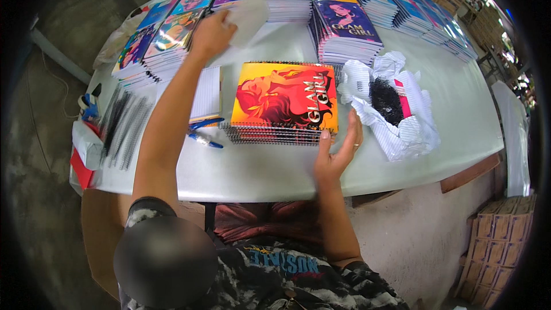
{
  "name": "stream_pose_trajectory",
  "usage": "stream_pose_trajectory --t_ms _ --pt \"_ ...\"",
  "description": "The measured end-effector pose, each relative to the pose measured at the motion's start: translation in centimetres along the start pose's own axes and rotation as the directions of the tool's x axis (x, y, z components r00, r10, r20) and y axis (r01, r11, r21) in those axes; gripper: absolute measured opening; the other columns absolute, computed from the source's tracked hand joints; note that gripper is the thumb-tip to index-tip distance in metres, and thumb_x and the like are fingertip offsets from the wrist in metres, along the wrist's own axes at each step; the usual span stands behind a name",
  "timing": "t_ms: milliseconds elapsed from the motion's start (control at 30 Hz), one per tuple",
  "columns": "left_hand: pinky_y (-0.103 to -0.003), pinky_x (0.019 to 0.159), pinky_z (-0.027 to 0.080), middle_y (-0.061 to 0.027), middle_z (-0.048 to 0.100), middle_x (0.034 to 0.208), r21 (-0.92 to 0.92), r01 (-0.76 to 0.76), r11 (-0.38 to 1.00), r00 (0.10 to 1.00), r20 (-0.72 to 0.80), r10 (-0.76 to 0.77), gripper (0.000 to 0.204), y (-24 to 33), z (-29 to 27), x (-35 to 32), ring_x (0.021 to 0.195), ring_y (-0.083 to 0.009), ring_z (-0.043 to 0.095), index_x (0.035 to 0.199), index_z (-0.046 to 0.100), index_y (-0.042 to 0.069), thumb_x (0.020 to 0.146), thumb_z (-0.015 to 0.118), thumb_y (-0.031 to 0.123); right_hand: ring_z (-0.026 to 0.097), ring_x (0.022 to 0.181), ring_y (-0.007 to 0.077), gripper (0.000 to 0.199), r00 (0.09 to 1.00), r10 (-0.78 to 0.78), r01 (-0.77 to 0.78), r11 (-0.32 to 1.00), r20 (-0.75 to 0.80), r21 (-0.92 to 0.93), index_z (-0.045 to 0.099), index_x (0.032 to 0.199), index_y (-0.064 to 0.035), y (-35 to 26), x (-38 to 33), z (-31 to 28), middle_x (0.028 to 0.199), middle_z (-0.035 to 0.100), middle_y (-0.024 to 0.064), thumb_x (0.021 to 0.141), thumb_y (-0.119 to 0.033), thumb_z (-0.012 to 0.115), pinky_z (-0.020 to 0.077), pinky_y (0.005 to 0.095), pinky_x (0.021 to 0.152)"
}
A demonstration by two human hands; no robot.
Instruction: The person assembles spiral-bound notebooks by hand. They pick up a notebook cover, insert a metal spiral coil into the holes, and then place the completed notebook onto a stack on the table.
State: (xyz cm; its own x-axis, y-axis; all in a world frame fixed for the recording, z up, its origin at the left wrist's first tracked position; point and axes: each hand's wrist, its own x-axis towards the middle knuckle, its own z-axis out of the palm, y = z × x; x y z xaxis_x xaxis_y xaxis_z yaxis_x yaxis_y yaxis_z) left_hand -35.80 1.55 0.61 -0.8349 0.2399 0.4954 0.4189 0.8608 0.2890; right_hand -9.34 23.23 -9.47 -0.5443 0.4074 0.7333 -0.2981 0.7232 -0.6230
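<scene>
A stack of spiral-bound notebooks [275,95] with orange and red illustrated covers lies in front of me, turned sideways. My right hand [340,152] is at its near right corner, fingers stretched and thumb apart, holding nothing. Farther off to the left, my left hand [212,34] reaches beside the other notebook piles. A whitish see-through plastic sheet [250,20], smeared by motion, is in its closed fingers. Two blue pens [205,140] lie left of the stack, near an open lined notebook [208,95] that my left forearm partly covers.
Crumpled striped paper [396,140] holding black wire coils [385,100] sits at the right. Notebook piles [347,31] line the table's far side. Loose spiral bindings [123,126] and a blue-handled tool [89,107] lie at the left. Cardboard boxes [496,247] are stacked beyond the table.
</scene>
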Motion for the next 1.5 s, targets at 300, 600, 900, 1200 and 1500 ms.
stream_pose_trajectory --t_ms 300,600,900,1200,1500 --pt "-0.047 0.093 0.033 -0.0088 0.052 0.120 0.795 0.005 0.607 0.998 -0.046 0.052 0.040 2.5 -12.5 -16.0 0.111 -0.0292 0.048 0.118 0.052 0.008 0.081 0.051 0.026 0.035 0.119 0.0364 0.053 0.994 -0.043 0.043 0.999 -0.105 0.002 0.037 0.125 0.0055 0.2 -0.6 0.1 0.127 0.043 0.0206 0.082 -0.018 0.056 0.0235 0.0459 0.101" --pt "-0.040 0.067 0.049 -0.0166 0.059 0.100 0.378 0.080 0.922 0.962 0.215 -0.171 0.031 -1.4 -4.5 -22.2 0.087 -0.0300 0.060 0.113 0.052 0.006 0.086 0.045 0.019 0.035 0.119 0.0317 0.046 0.979 -0.129 0.122 0.991 -0.154 -0.058 0.038 0.124 0.0051 -1.2 -1.5 -1.3 0.127 0.044 0.0177 0.084 -0.013 0.053 0.0256 0.0426 0.100" --pt "-0.026 0.077 0.044 -0.0075 0.060 0.093 -0.907 0.097 0.409 0.835 -0.149 -0.529 0.020 2.4 -17.8 -29.9 0.085 -0.0136 0.055 0.101 0.055 -0.005 0.085 0.057 0.008 0.049 0.107 0.0212 0.043 0.526 0.223 -0.828 -0.085 0.821 0.554 0.046 0.118 0.0007 -12.6 -5.8 -1.0 0.114 0.054 0.0135 0.082 -0.015 0.062 0.0364 0.0345 0.094" --pt "-0.025 0.071 0.045 -0.0042 0.062 0.087 -0.912 0.364 0.188 0.886 0.276 -0.373 0.028 3.6 -12.2 -30.6 0.078 -0.0111 0.056 0.100 0.056 -0.001 0.074 0.066 0.004 0.054 0.078 0.0069 0.020 0.735 0.123 -0.645 0.430 0.667 0.632 0.057 0.102 0.0000 -7.0 -1.9 -2.1 0.086 0.060 0.0013 0.083 -0.005 0.061 0.0442 0.0228 0.074" --pt "-0.027 0.079 0.043 -0.0038 0.060 0.091 -0.873 0.401 0.277 0.915 0.369 -0.161 0.027 2.9 -7.8 -29.5 0.084 -0.0118 0.055 0.099 0.054 0.000 0.073 0.062 -0.005 0.057 0.079 0.0073 0.028 0.764 0.101 -0.600 0.475 0.637 0.644 0.054 0.101 -0.0004 -6.2 -2.3 -2.1 0.086 0.061 0.0026 0.077 0.001 0.066 0.0471 0.0225 0.072"
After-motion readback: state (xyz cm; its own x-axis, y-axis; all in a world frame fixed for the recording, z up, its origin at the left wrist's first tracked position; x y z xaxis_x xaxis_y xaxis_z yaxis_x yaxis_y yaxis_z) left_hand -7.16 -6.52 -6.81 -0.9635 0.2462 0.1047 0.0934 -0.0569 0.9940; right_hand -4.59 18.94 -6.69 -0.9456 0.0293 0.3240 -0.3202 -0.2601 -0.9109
